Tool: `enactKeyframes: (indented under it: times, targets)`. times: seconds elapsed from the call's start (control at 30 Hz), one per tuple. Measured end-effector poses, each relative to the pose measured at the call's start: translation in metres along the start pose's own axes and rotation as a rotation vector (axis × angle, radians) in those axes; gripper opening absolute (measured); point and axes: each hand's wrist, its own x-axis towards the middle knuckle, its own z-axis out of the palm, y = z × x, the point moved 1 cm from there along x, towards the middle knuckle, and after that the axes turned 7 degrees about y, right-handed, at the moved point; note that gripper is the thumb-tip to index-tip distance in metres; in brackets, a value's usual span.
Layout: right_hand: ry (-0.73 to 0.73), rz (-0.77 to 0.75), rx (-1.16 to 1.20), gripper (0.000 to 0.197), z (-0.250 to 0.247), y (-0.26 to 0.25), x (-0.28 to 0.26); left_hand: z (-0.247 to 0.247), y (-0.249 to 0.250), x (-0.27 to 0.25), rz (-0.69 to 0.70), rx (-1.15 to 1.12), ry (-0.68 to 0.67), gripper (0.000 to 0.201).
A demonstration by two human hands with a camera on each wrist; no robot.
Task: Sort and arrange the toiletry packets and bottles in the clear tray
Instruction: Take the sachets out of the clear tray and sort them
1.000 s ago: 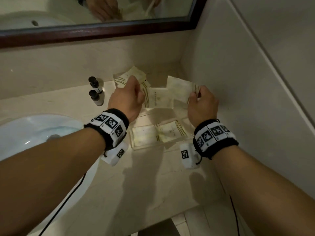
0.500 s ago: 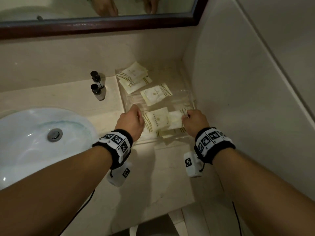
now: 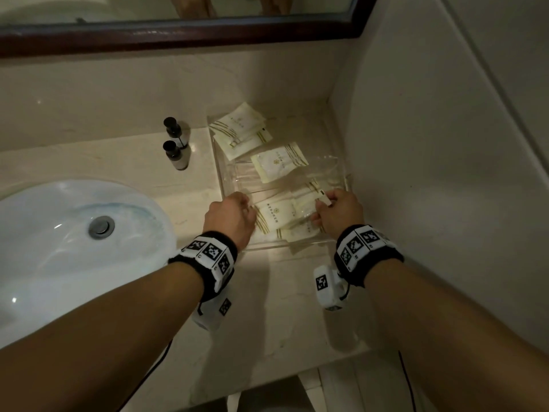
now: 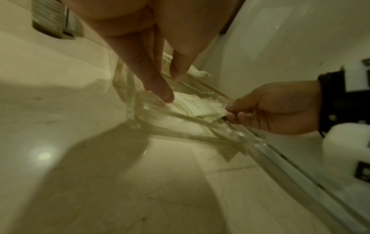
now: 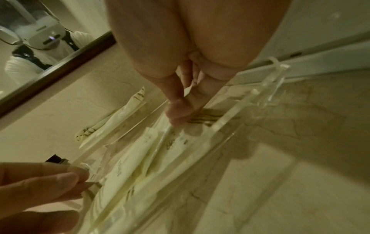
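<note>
A clear tray (image 3: 337, 166) sits on the counter in the corner by the right wall. Cream packets with gold stripes lie in it: a stack at the near end (image 3: 276, 215), one in the middle (image 3: 279, 162), and a few at the far end (image 3: 237, 126). My left hand (image 3: 234, 212) is at the tray's near left, a straight fingertip (image 4: 166, 96) pressing on the near stack (image 4: 198, 107). My right hand (image 3: 338, 209) is at the near right and pinches the edge of a packet (image 5: 208, 114) in that stack. Two small black-capped bottles (image 3: 175, 144) stand left of the tray.
A white sink basin (image 3: 74, 248) with a metal drain fills the left of the counter. The right wall (image 3: 430, 173) runs close along the tray. A dark-framed mirror (image 3: 178, 37) hangs above the backsplash. Bare counter (image 3: 267, 307) lies in front of the tray.
Both hands came down from above the tray, where each held a packet, to its near end. Those packets now lie on the near stack. Little has changed in the last half second.
</note>
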Motion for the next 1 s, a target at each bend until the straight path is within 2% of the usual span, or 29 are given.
enactKeyframes:
  times: [0.1, 0.17, 0.23, 0.33, 0.43, 0.6, 0.7, 0.8, 1.0]
  targets:
    - [0.017, 0.081, 0.106, 0.008, 0.000, 0.002, 0.001, -0.003, 0.005, -0.006, 0.051, 0.068, -0.022, 0.050]
    - [-0.014, 0.126, 0.189, 0.012, 0.002, 0.004, 0.001, -0.003, 0.007, -0.009, 0.139, 0.113, -0.022, 0.052]
    - [-0.050, 0.160, 0.264, 0.022, 0.004, 0.006, 0.003, 0.000, 0.009, -0.011, 0.259, 0.183, -0.033, 0.047]
    - [-0.085, 0.169, 0.366, 0.025, 0.009, 0.006, 0.005, 0.003, 0.016, -0.014, 0.408, 0.252, -0.076, 0.036]
    - [-0.102, 0.142, 0.344, 0.030, 0.012, 0.008, 0.008, 0.008, 0.024, -0.013, 0.506, 0.343, -0.166, 0.032]
    - [-0.089, 0.005, 0.171, 0.059, 0.010, 0.011, 0.009, 0.013, 0.026, -0.010, 0.516, 0.494, -0.216, 0.031]
    - [-0.103, -0.030, 0.192, 0.060, 0.010, 0.014, 0.006, 0.014, 0.022, -0.011, 0.561, 0.569, -0.196, 0.030]
    - [-0.118, -0.053, 0.196, 0.058, 0.008, 0.015, 0.002, 0.012, 0.017, -0.008, 0.539, 0.636, -0.193, 0.038]
    - [-0.143, -0.137, 0.122, 0.078, 0.006, 0.025, -0.003, 0.007, 0.017, -0.006, 0.458, 0.657, -0.207, 0.055]
